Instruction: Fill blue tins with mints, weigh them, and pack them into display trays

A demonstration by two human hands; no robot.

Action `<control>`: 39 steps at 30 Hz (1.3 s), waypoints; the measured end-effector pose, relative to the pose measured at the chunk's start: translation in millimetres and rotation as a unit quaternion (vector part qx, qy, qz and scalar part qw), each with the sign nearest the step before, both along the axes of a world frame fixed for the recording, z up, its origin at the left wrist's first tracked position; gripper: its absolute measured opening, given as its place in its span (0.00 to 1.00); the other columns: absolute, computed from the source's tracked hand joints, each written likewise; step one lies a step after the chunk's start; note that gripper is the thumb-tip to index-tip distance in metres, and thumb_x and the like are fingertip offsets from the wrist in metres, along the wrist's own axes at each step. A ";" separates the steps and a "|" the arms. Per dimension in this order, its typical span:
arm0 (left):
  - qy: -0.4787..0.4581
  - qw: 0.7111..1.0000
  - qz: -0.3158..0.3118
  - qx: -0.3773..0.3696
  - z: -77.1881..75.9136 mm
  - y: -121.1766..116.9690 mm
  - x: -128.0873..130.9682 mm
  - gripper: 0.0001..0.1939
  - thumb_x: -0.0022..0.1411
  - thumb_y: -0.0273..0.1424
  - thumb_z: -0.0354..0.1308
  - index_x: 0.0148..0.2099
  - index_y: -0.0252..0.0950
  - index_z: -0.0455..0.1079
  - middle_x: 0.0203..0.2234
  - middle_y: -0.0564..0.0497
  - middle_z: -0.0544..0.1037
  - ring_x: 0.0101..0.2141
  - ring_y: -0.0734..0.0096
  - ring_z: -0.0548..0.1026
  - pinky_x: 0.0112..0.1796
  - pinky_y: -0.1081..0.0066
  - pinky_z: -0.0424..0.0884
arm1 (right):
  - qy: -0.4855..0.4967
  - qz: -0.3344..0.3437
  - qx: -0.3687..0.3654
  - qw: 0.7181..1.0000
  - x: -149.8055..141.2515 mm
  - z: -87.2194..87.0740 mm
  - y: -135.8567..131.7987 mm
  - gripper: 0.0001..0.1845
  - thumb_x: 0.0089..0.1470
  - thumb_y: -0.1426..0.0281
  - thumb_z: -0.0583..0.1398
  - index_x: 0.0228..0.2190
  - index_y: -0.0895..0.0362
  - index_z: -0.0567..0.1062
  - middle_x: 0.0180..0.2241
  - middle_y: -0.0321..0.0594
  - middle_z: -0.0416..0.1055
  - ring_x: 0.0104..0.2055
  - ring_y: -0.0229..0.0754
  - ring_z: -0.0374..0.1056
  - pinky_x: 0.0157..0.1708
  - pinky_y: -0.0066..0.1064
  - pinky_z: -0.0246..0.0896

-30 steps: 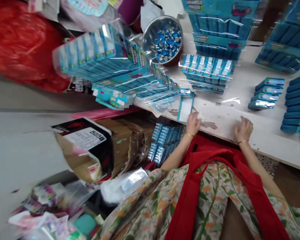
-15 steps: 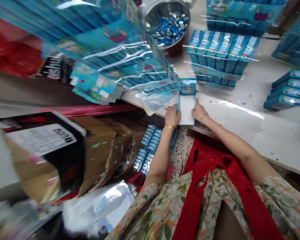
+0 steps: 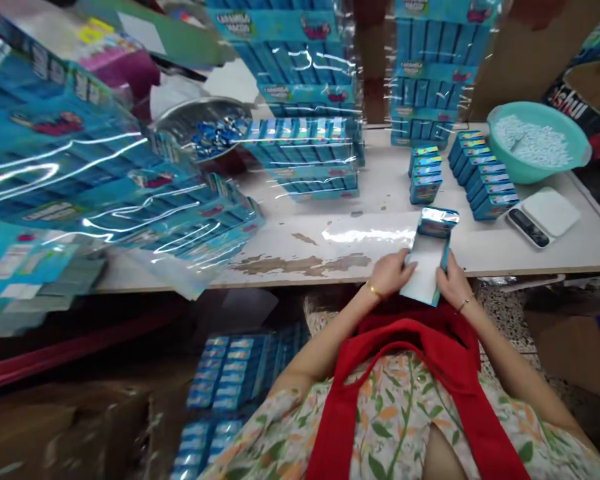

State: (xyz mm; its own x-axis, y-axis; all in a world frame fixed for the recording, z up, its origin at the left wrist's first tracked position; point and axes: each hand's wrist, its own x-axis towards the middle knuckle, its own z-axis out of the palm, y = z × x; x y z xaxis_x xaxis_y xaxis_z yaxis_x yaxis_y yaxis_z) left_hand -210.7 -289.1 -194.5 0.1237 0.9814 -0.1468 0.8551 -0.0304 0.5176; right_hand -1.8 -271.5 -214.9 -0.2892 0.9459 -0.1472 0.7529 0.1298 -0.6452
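Both of my hands hold a flat white-and-blue packet [image 3: 427,261] at the near edge of the white table [image 3: 330,247]. My left hand [image 3: 391,274] grips its left side with fingers curled. On the packet's right side my right hand [image 3: 453,285] is closed. The packet's shiny blue top end points away from me toward the small blue boxes [image 3: 425,175].
Stacks of plastic-wrapped blue box packs [image 3: 310,150] stand at the back and left. A metal bowl of blue candies [image 3: 205,127], a teal bowl of white pieces [image 3: 535,141] and a small scale [image 3: 543,217] sit on the table. More blue packs [image 3: 230,387] lie underneath.
The view has swung right, and my hands carried the packet from the left part of the table edge to the middle right. One second ago the hands were apart, holding nothing.
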 end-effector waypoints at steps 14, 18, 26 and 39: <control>0.172 0.968 -0.171 0.067 -2.3 271.4 -17.5 0.63 0.51 0.49 0.71 0.77 0.31 0.43 0.75 0.32 0.38 0.74 0.35 0.33 0.68 0.38 0.28 | -0.020 -0.079 -0.025 0.996 57.9 -52.3 62.7 0.40 0.56 0.65 0.52 0.68 0.66 0.59 0.33 0.50 0.79 0.36 0.55 0.74 0.39 0.40 0.69; 0.179 0.963 -0.179 0.091 -3.1 258.2 -16.1 0.56 0.55 0.46 0.68 0.76 0.30 0.46 0.75 0.31 0.43 0.74 0.39 0.38 0.68 0.39 0.24 | -0.028 -0.083 -0.038 0.995 55.4 -50.4 60.0 0.40 0.58 0.63 0.52 0.69 0.65 0.57 0.32 0.50 0.79 0.35 0.55 0.74 0.38 0.39 0.69; 0.150 0.982 -0.100 0.062 -1.1 275.4 0.3 0.66 0.41 0.37 0.76 0.76 0.29 0.45 0.66 0.29 0.58 0.65 0.34 0.60 0.66 0.45 0.54 | -0.077 -0.072 -0.109 0.988 49.3 -41.0 62.4 0.42 0.61 0.63 0.50 0.72 0.68 0.50 0.38 0.55 0.79 0.41 0.58 0.75 0.42 0.43 0.69; -0.119 0.960 -0.213 0.140 58.4 138.7 -24.2 0.70 0.47 0.64 0.67 0.77 0.43 0.32 0.66 0.40 0.59 0.66 0.49 0.63 0.66 0.52 0.61 | -0.039 -0.078 -0.124 0.988 49.2 -35.8 59.7 0.47 0.55 0.68 0.56 0.72 0.65 0.50 0.37 0.52 0.79 0.39 0.57 0.74 0.42 0.42 0.68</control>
